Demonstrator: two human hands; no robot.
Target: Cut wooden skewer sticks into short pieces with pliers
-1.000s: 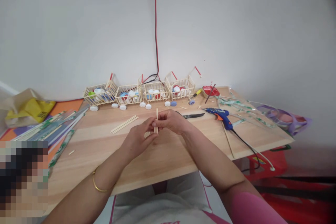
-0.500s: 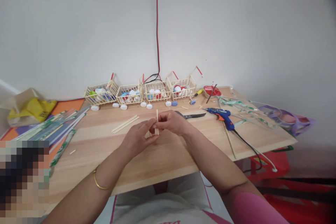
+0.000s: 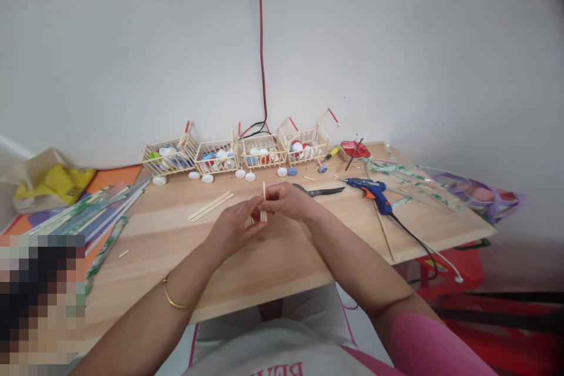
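Note:
Close together over the middle of the table, both my hands are closed on thin pale wooden sticks (image 3: 264, 215). My left hand (image 3: 233, 226), with a gold bangle on its forearm, grips the short sticks from the left. From the right, my right hand (image 3: 286, 202) pinches them with thumb and finger; one stick stands upright and pokes out above the fingers. How many sticks are held is partly hidden by the fingers. Left of my hands, several loose sticks (image 3: 210, 207) lie on the wooden table (image 3: 167, 252). Dark scissors (image 3: 325, 191) lie just beyond my right hand.
Several small stick-built carts (image 3: 264, 151) with bottle-cap wheels line the wall, loaded with caps. To the right lie a blue glue gun (image 3: 370, 189), a red bowl (image 3: 355, 150) and plastic wrappers (image 3: 409, 176). Packaged sticks (image 3: 97, 211) and a yellow bag (image 3: 53, 188) occupy the left.
Both hands keep their hold on the sticks in nearly the same place. The view has shifted slightly; nothing on the table has visibly moved.

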